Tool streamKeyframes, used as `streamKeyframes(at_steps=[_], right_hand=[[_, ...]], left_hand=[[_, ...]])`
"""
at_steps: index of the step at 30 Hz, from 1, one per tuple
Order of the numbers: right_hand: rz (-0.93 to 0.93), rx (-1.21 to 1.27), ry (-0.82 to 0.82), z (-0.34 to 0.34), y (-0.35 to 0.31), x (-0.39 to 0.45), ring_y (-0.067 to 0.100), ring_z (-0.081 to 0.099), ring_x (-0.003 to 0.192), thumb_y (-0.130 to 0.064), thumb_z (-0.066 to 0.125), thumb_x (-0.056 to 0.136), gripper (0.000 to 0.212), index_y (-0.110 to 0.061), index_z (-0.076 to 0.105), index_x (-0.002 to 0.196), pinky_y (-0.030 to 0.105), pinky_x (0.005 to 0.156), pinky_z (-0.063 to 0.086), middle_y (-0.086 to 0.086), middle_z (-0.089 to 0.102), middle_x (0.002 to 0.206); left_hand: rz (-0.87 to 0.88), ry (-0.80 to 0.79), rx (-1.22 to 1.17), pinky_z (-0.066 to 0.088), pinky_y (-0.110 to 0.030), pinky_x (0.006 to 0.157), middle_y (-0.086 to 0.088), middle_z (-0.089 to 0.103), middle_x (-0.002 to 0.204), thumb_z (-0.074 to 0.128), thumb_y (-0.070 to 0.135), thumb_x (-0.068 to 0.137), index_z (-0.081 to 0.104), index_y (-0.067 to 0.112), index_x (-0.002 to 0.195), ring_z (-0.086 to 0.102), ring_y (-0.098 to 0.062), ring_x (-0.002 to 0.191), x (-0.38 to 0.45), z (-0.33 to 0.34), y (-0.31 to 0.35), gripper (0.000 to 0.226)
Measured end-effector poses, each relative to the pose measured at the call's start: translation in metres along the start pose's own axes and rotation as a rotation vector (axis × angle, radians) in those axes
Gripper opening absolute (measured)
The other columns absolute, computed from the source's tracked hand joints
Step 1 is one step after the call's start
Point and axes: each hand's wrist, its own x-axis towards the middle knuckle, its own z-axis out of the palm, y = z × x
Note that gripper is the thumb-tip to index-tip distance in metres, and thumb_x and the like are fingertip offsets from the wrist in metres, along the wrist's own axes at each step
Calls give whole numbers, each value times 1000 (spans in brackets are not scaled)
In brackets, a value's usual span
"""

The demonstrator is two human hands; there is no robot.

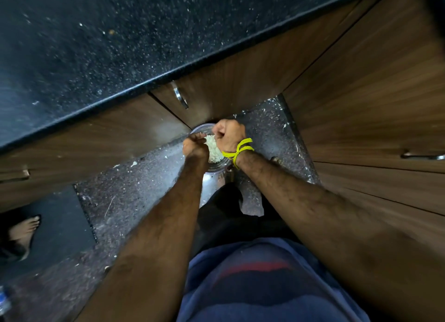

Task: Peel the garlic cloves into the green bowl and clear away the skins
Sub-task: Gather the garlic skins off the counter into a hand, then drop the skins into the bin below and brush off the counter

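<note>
A: Head view: 2 hands meet low over 1 steel bin [218, 174] on the floor [134, 191]. Why there?

B: So the skins drop straight in, I'd judge. The left hand [195, 146] and right hand [228, 135] each have a narrow, curled grip on 1 pale clump of garlic skins [213, 149] above the bin's mouth.

A: The green bowl?

B: Not in sight; 0 cloves visible either. Loose flakes dot the floor, too small to count. The dark bench [101, 47] holds only specks.
</note>
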Motion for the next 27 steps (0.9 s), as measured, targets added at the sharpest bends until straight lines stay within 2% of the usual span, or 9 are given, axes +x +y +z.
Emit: streamKeyframes(at_steps=[2, 4, 6, 8, 12, 19, 22, 25, 27], right_hand=[[-19, -52, 0, -9, -4, -8, 34, 69, 84, -14, 64, 75, 11, -14, 73, 79, 38, 76, 56, 11, 74, 80], [-28, -72, 7, -20, -9, -18, 34, 69, 84, -18, 65, 76, 10, -14, 73, 80, 37, 74, 56, 12, 73, 80], [-32, -34, -2, -30, -13, -29, 33, 70, 85, -14, 62, 74, 10, -14, 72, 75, 37, 75, 56, 11, 74, 79], [-51, 8, -17, -44, -16, -39, 29, 71, 81, -14, 57, 69, 14, -13, 71, 69, 35, 74, 56, 8, 74, 74], [-87, 17, -13, -83, -27, -50, 25, 69, 77, -5, 59, 69, 13, -9, 71, 68, 32, 72, 54, 6, 73, 72], [-44, 92, 225, -162, -23, -43, 20, 67, 72, -9, 62, 72, 13, -16, 73, 74, 20, 67, 48, 0, 71, 70], [-20, 150, 287, -195, -9, -40, 14, 67, 72, -7, 64, 73, 15, -18, 74, 75, 18, 68, 47, -6, 68, 67], [-23, 183, 297, -226, 4, -31, 11, 69, 76, -7, 63, 75, 17, -20, 73, 76, 24, 76, 54, -5, 72, 73], [-31, 224, 347, -254, 9, -19, 12, 70, 77, -7, 62, 77, 17, -20, 73, 78, 26, 78, 56, -3, 74, 76]], left_hand=[[46, -54, 36, 54, -30, 68, 1, 64, 71, 56, -4, 89, 61, 22, 69, 62, -23, 69, -17, -10, 7, 33], [97, -54, 120, 59, -36, 84, 1, 73, 79, 67, 5, 87, 66, 22, 69, 70, -23, 85, -36, -21, 12, 24], [165, -43, 255, 55, -35, 93, -10, 76, 101, 67, 20, 90, 74, 17, 89, 69, -27, 102, -66, -34, 29, 7], [212, -58, 345, 51, -36, 93, -19, 72, 113, 61, 27, 95, 74, 11, 105, 66, -34, 110, -89, -40, 46, 23], [337, -186, 500, 49, -39, 88, -26, 68, 114, 53, 25, 98, 71, 4, 106, 63, -40, 110, -121, -38, 71, 29], [481, -211, 496, 49, -26, 81, -5, 75, 96, 71, 27, 88, 75, 17, 91, 69, -25, 100, -153, -7, 115, 12], [525, -180, 698, 51, -28, 81, -5, 74, 98, 77, 40, 83, 75, 18, 94, 69, -26, 103, -155, 6, 126, 24], [593, -129, 998, 51, -34, 87, -16, 68, 117, 63, 48, 92, 65, 10, 111, 64, -35, 111, -164, 22, 143, 43], [661, -137, 1046, 51, -33, 83, -13, 70, 114, 65, 38, 92, 68, 15, 107, 67, -32, 107, -174, 43, 165, 28]])
